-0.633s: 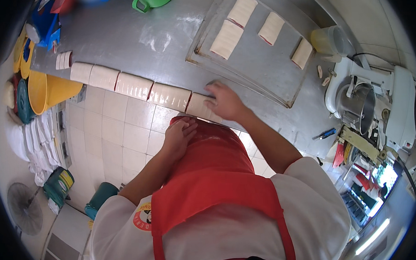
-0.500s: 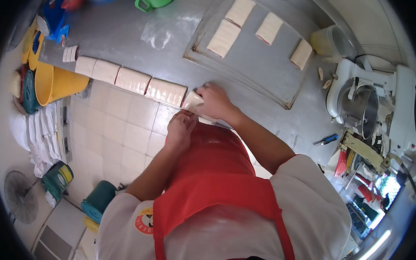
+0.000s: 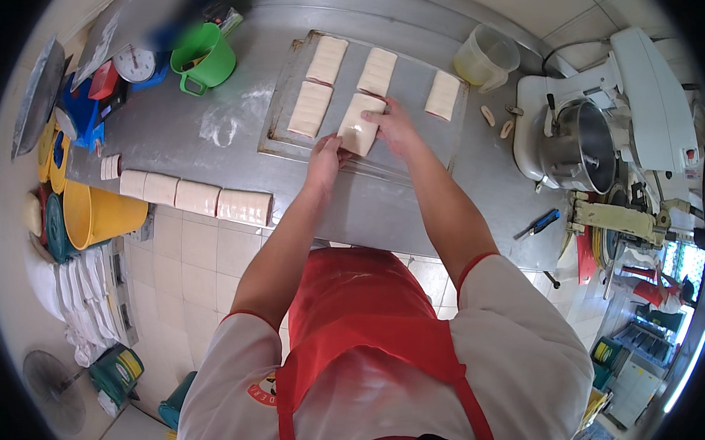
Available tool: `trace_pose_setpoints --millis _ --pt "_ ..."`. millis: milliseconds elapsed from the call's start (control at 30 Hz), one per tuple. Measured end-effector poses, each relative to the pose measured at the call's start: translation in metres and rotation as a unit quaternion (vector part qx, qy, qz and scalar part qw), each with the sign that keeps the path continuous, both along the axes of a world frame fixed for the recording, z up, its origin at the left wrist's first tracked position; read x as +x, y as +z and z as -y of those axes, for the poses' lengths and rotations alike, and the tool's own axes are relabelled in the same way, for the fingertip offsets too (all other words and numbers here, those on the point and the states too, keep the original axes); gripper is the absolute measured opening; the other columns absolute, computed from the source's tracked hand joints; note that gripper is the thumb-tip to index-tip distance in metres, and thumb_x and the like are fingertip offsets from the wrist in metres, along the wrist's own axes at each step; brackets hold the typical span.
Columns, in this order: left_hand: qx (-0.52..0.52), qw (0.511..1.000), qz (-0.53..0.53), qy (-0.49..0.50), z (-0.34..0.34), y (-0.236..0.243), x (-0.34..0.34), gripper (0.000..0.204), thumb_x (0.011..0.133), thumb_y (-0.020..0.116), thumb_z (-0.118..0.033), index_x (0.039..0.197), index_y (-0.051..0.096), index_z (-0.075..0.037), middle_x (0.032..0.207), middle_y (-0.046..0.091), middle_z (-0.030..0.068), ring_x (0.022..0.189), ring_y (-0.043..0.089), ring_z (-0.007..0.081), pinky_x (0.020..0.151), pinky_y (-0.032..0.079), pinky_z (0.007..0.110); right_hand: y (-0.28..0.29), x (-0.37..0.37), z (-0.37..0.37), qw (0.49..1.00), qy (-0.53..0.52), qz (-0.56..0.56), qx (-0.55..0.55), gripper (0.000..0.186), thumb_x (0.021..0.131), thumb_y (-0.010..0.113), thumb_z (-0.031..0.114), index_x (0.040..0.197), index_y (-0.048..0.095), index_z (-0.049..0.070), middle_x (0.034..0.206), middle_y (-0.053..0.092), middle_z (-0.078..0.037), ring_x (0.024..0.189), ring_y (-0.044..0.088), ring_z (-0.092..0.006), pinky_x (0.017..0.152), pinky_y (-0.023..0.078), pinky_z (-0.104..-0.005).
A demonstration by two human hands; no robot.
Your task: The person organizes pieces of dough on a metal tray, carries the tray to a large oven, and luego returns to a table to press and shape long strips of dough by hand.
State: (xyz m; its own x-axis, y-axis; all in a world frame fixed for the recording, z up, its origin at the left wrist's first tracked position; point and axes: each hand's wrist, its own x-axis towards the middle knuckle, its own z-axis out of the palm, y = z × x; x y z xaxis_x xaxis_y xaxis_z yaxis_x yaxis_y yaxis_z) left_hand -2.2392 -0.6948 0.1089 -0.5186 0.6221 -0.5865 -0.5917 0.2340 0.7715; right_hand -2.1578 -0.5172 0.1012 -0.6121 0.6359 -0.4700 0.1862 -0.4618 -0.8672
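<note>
Over the front part of a metal baking tray (image 3: 412,150), I hold a pale, glossy pastry piece (image 3: 360,127) between both hands. My left hand (image 3: 326,163) grips its near left corner with the fingertips. At its right edge, my right hand (image 3: 392,127) has the thumb on top and the fingers along the side. The held piece lies close in front of another pastry piece (image 3: 377,71); whether it touches the tray I cannot tell. Several similar pieces rest on the tray, among them one at the right (image 3: 442,96). A row of pastry pieces (image 3: 196,198) lines the table's front edge at the left.
Small end strips (image 3: 110,167) lie beyond the row's left end. A green jug (image 3: 208,59) and a dial scale (image 3: 135,64) stand at the back left. To the right are a clear plastic jug (image 3: 487,57), a stand mixer (image 3: 577,135) and a blue-handled tool (image 3: 543,222).
Both hands have moved from the table's front edge up to the tray, carrying the pastry piece from the row's right end. My view has shifted too.
</note>
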Motion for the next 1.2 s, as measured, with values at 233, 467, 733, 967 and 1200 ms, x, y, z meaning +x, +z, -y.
trace_pose_setpoints --millis 233,467,733,967,1200 --pt "-0.018 0.998 0.051 0.035 0.006 -0.011 -0.002 0.045 0.106 0.055 -0.029 0.139 0.059 0.001 0.129 0.067 0.0140 0.115 0.065 0.0249 0.113 0.045 0.040 -0.010 -0.018 -0.016 0.930 0.124 0.203 0.281 0.067 0.083 0.087 0.016 0.140 0.057 -0.003 0.131 0.070 -0.021 0.114 0.071 -0.0340 0.097 0.057 -0.0423" --pt "-0.073 0.966 -0.137 0.206 0.182 0.031 0.013 0.049 0.103 0.061 -0.020 0.143 0.056 0.007 0.139 0.061 0.0207 0.127 0.062 0.0267 0.113 0.047 0.041 0.010 -0.021 0.088 0.893 0.087 0.087 0.433 0.042 0.088 0.080 0.018 0.126 0.068 0.003 0.116 0.072 -0.020 0.111 0.068 -0.0385 0.099 0.053 -0.0476" --pt "-0.034 0.910 0.038 0.411 0.247 -0.012 -0.026 0.050 0.105 0.052 -0.012 0.150 0.042 0.006 0.138 0.057 0.0184 0.125 0.059 0.0288 0.112 0.049 0.042 -0.013 -0.137 0.268 0.812 0.412 0.061 0.409 0.047 0.090 0.078 0.026 0.129 0.068 0.000 0.127 0.071 -0.025 0.116 0.069 -0.0432 0.101 0.055 -0.0490" --pt "-0.005 0.929 0.071 0.364 0.243 -0.012 -0.035 0.033 0.103 0.052 -0.007 0.136 0.053 -0.005 0.119 0.066 0.0095 0.107 0.064 0.0213 0.102 0.053 0.042 0.001 -0.135 0.251 0.772 0.485 0.085 0.401 0.052 0.081 0.084 0.029 0.125 0.071 0.005 0.117 0.073 -0.025 0.113 0.071 -0.0369 0.098 0.056 -0.0424" --pt "0.066 0.996 -0.048 -0.040 0.145 0.000 -0.013 0.040 0.106 0.062 -0.021 0.141 0.056 -0.002 0.125 0.063 0.0084 0.117 0.061 0.0220 0.106 0.050 0.039 0.034 0.016 0.127 0.981 0.193 0.006 -0.010 0.064 0.091 0.083 0.018 0.145 0.051 0.005 0.130 0.068 -0.011 0.118 0.067 -0.0253 0.099 0.058 -0.0440"
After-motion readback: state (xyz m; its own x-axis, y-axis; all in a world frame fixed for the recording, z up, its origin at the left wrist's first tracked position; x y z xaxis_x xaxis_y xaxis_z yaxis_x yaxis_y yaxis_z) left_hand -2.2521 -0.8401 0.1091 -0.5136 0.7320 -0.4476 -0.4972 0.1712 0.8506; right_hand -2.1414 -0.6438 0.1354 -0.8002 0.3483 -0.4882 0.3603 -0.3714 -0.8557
